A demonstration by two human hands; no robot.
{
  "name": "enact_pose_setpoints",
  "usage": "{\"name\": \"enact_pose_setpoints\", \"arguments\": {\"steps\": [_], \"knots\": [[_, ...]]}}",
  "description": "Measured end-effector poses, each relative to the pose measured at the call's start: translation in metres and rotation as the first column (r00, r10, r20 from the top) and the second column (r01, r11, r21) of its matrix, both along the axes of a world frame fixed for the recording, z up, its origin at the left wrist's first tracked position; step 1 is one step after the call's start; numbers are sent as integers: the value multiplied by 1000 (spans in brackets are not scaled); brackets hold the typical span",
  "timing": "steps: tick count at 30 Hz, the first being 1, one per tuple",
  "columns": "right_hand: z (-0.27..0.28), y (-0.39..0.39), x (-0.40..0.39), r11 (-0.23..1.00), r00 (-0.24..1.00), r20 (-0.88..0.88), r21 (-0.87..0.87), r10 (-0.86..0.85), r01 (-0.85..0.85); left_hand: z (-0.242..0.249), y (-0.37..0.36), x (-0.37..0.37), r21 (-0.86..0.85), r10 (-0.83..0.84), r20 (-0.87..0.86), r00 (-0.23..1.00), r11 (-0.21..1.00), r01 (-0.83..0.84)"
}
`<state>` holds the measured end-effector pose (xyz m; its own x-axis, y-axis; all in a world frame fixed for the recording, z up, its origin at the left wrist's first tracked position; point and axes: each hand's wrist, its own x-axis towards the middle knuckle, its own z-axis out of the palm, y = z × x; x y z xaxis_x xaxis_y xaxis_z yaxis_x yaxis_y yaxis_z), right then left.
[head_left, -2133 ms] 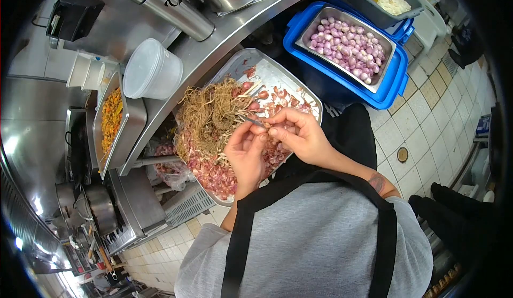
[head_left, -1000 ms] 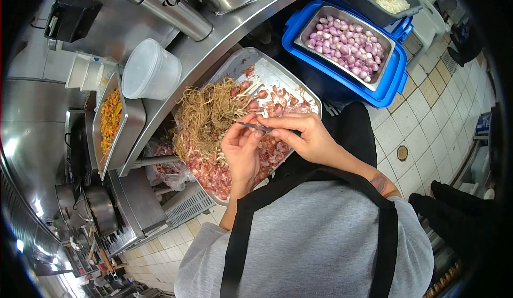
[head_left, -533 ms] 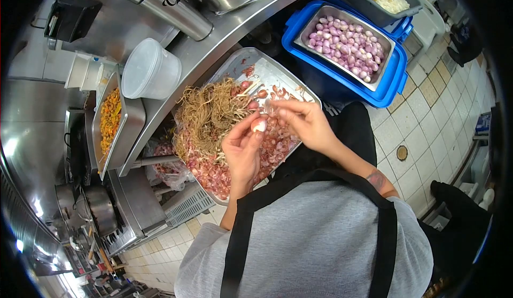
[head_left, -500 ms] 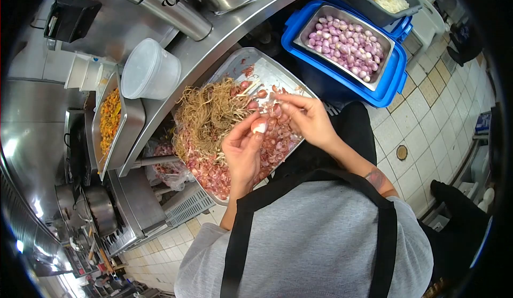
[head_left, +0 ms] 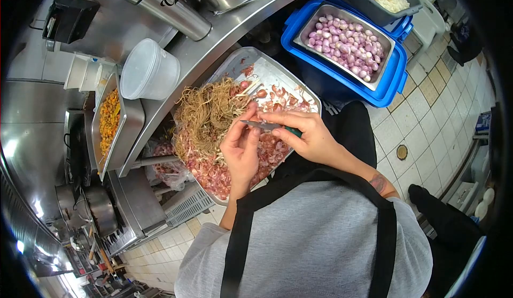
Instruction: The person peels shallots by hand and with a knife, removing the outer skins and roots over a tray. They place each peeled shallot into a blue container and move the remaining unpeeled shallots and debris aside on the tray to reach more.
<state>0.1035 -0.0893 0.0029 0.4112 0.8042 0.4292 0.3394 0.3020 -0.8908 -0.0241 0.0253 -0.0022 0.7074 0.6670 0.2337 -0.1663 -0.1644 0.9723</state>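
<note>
My right hand (head_left: pixel 309 133) grips a small paring knife (head_left: pixel 293 131) by its green handle, blade pointing left. My left hand (head_left: pixel 240 151) is pinched closed at the blade, fingertips and thumb around a shallot mostly hidden by the knife and fingers. Both hands are above a metal tray (head_left: pixel 270 65). In it lie a heap of stringy brown roots (head_left: pixel 211 111), many reddish shallot skins (head_left: pixel 214 175) and a few unpeeled shallots (head_left: pixel 261 93).
At the upper right, a metal pan (head_left: pixel 389 52) of peeled shallots (head_left: pixel 347 44) sits on a blue-lidded bin (head_left: pixel 398 81). A grey tub (head_left: pixel 409 8) holds chopped white pieces. Along the steel counter (head_left: pixel 224 28) stand a plastic bucket (head_left: pixel 152 71) and a steel flask (head_left: pixel 176 9). Another person's dark-clothed leg (head_left: pixel 449 218) is at right.
The knife now shows in my right hand, its blade brought against my left fingertips. The shallot, plainly visible before, is mostly covered. Another person's leg at right has shifted left.
</note>
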Motion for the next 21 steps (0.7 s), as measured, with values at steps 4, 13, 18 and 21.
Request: {"name": "enact_pose_setpoints", "arguments": {"steps": [4,13,18,21], "knots": [[1,-2,1,998,998,-25,-34,50,-51,2,-1,-2,78,5,-44,999,997,-1],[-22,4,9,983,638,-766,-41,86,-181,10,-6,6,-324,-57,137,989,941,99],[-9,0,-1,993,884,-463,-59,62,-101,-6,1,2,-254,-34,105,994,965,60],[-9,1,-4,996,972,-233,-75,36,-54,-12,4,1,-148,-25,92,995,988,39]]}}
